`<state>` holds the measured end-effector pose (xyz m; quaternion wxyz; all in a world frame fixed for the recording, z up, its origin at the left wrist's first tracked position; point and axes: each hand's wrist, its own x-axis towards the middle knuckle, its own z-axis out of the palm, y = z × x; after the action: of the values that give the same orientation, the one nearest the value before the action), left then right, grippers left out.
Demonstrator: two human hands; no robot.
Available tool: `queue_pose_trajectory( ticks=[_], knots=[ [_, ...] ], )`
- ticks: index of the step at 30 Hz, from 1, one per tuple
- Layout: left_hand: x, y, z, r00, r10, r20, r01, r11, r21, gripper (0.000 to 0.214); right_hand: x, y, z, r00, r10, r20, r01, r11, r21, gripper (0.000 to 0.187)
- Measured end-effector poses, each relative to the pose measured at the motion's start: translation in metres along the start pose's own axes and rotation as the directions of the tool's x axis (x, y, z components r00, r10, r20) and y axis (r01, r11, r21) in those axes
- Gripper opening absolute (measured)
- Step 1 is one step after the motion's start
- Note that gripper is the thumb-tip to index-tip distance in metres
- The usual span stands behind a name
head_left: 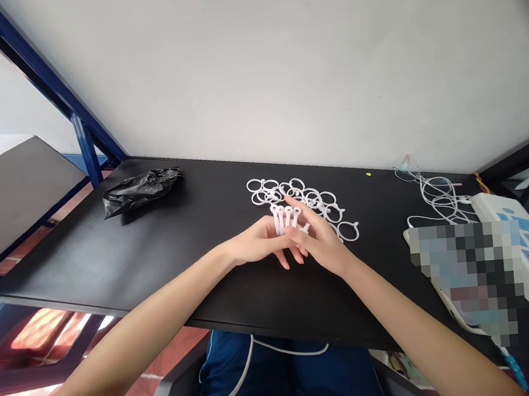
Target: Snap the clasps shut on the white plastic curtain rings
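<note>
Several white plastic rings lie in a loose pile near the back middle of the black table. My left hand is closed on a bunch of the same white rings, which stand up from its fingers side by side. My right hand rests against the left one, its index finger stretched out across the tops of the held rings and its other fingers curled. Both hands hover just in front of the pile.
A crumpled black plastic bag lies at the table's back left. White cables and a white power strip sit at the right. A blue metal frame rises at the left.
</note>
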<state>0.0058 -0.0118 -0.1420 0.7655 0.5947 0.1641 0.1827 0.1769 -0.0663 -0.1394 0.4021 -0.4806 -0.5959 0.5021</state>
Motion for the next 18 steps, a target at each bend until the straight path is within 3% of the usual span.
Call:
queue_pose_trajectory(
  ticks=[4,9,15,18],
  knots=[
    [-0.0024,0.0069,0.0017,0.992,-0.026,0.126,0.024,1.0,0.017,0.033,-0.001,-0.006,0.0019,0.997,0.004,0.076,-0.01,0.997,0.079,0.06],
    [-0.0028,0.0104,0.0015,0.972,-0.114,0.204,0.119,0.993,-0.013,0.031,0.0008,-0.0028,0.0035,1.0,0.011,0.013,-0.012,0.998,0.059,0.049],
    [-0.0037,0.0064,-0.0053,0.944,-0.136,0.301,0.148,0.989,-0.017,0.03,0.0013,-0.0005,0.0058,0.996,-0.036,-0.08,0.039,0.999,0.031,0.044],
    [-0.0041,0.0037,-0.0061,0.931,-0.13,0.34,0.159,0.986,-0.058,0.029,-0.001,-0.0061,0.0041,1.0,-0.006,0.004,0.005,0.999,0.05,0.046]
  ],
)
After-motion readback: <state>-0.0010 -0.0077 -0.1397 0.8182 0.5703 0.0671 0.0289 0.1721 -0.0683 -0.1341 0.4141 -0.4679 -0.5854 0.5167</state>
